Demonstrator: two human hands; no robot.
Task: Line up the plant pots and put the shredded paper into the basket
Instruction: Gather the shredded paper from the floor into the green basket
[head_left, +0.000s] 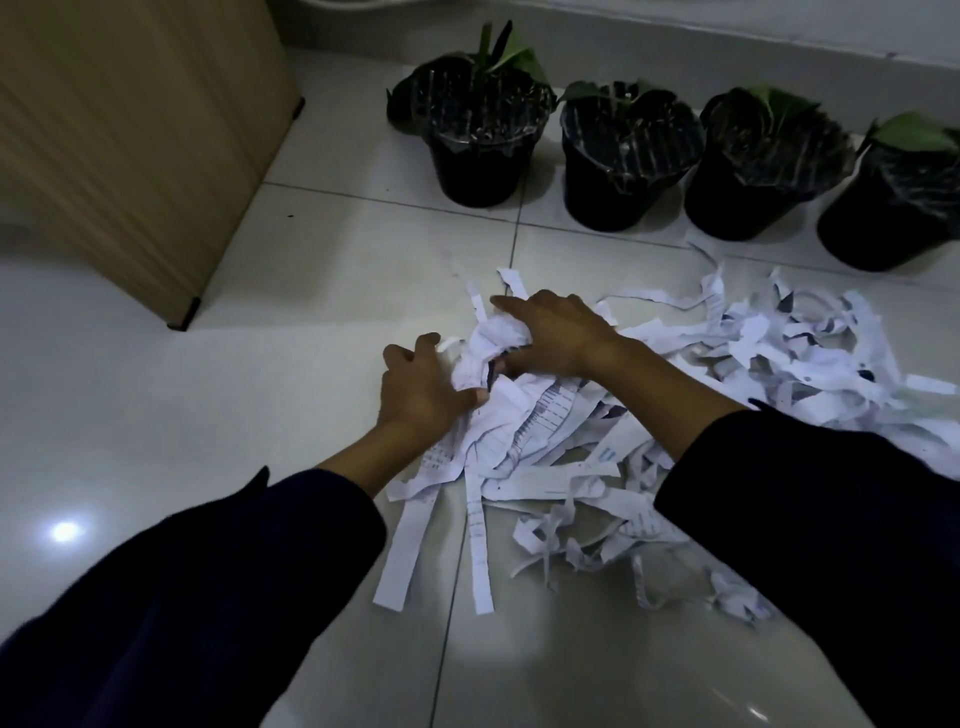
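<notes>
So both hands are in the shredded paper strips (613, 436) spread across the white tiled floor (156, 415). The left hand (423, 395) has its fingers curled into the pile's left edge, and the right hand (556, 335) is closed around a scrunched wad of strips. Four black plant pots (623, 171) stand in a row at the far side, near a wooden cabinet (130, 130) on the far left.

Dim room, glossy white tiled floor (156, 415), pale wall (675, 31), perhaps a wooden cabinet (130, 130) at left
</notes>
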